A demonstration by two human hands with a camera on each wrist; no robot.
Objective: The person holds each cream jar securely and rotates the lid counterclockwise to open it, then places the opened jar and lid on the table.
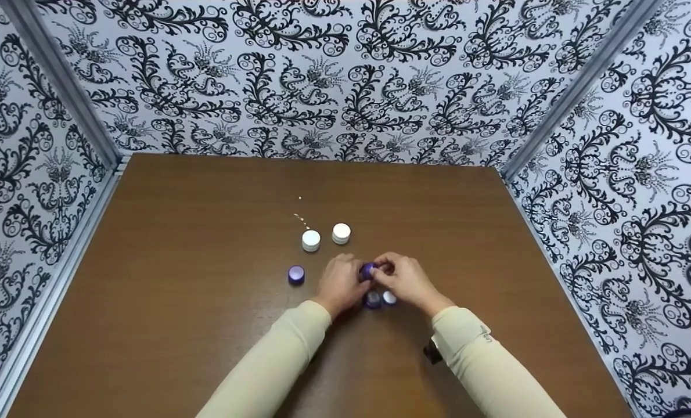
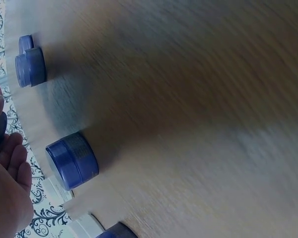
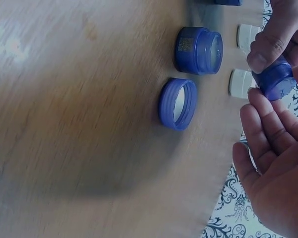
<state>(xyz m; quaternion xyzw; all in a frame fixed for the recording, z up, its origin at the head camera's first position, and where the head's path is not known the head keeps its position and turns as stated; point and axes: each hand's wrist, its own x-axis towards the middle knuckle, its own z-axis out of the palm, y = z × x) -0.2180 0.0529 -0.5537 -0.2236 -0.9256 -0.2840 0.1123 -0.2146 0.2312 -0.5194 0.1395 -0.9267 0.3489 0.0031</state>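
Note:
My left hand [image 1: 341, 284] grips a small purple jar [image 1: 368, 270] a little above the table. On its other side, my right hand [image 1: 406, 281] pinches the same jar with thumb and fingers. In the right wrist view, the left thumb presses on the held jar [image 3: 274, 79], and the right fingers [image 3: 268, 126] are under it. Fingers hide part of the jar, so I cannot tell whether its lid is on. Below the hands stands a lidless purple jar [image 1: 372, 299]. Beside it, a purple screw lid [image 3: 178, 104] lies with its hollow side showing.
Another purple jar [image 1: 296, 275] stands left of the hands. Two white round containers [image 1: 310, 240] [image 1: 341, 233] stand beyond them. Small white specks [image 1: 301, 219] mark the brown table [image 1: 206, 232]. Patterned walls [image 1: 322, 87] enclose the back and sides.

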